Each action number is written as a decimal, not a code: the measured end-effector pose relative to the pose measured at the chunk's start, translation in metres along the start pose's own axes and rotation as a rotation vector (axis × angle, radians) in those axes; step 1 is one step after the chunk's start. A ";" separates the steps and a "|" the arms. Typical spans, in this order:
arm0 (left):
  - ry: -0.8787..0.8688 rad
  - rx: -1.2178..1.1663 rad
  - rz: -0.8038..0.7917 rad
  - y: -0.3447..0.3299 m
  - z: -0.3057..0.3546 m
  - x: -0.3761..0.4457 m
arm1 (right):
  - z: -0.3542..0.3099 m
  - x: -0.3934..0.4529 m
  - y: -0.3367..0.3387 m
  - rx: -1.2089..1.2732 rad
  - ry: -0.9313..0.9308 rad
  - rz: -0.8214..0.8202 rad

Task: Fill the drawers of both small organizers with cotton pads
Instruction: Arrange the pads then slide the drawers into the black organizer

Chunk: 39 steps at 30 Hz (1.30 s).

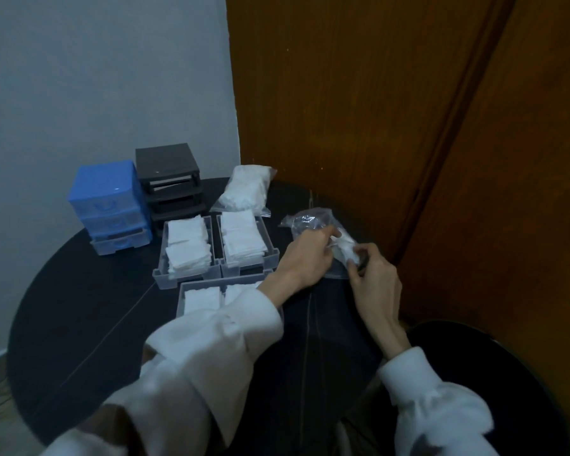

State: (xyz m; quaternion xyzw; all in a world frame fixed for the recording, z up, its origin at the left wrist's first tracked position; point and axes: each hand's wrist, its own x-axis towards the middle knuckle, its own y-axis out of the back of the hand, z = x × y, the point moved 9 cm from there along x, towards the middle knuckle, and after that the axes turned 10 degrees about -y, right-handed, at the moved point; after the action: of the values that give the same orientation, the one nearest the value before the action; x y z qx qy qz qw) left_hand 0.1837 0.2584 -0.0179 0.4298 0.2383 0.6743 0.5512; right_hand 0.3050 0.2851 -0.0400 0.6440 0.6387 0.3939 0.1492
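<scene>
Cotton pads [344, 250] sit bunched in the nearly empty plastic bag [313, 222] between both hands, left hand [305, 258] pinching from nine o'clock, right hand [374, 274] gripping from five o'clock, with the filled drawers [244, 268] lying at nine o'clock on the desk [79, 307].

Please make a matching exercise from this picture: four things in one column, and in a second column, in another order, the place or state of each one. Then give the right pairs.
Things:
1. blue organizer
2. black organizer
3. full bag
4. nearly empty bag

Places or states:
A. held by the left hand and the right hand
B. frame with empty slots, no drawers in it
C. lies behind the gray drawers of pads, by the wooden door
D. far left, bottom drawer pulled out a little

Pairs: 1-D, 2-B, 3-C, 4-A
</scene>
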 end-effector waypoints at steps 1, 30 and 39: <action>0.004 -0.027 0.007 0.000 -0.001 0.000 | -0.001 0.001 0.001 0.006 -0.001 0.009; 0.039 -0.250 -0.030 -0.002 -0.014 -0.009 | -0.014 -0.011 -0.004 0.043 0.332 -0.173; 0.030 -0.247 -0.074 -0.009 -0.013 -0.009 | -0.008 -0.007 0.004 0.191 0.266 -0.149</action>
State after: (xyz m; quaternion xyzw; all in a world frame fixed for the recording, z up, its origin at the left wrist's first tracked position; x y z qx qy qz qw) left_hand 0.1775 0.2540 -0.0348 0.3392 0.1773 0.6843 0.6207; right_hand 0.3033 0.2756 -0.0343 0.5482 0.7334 0.4010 0.0304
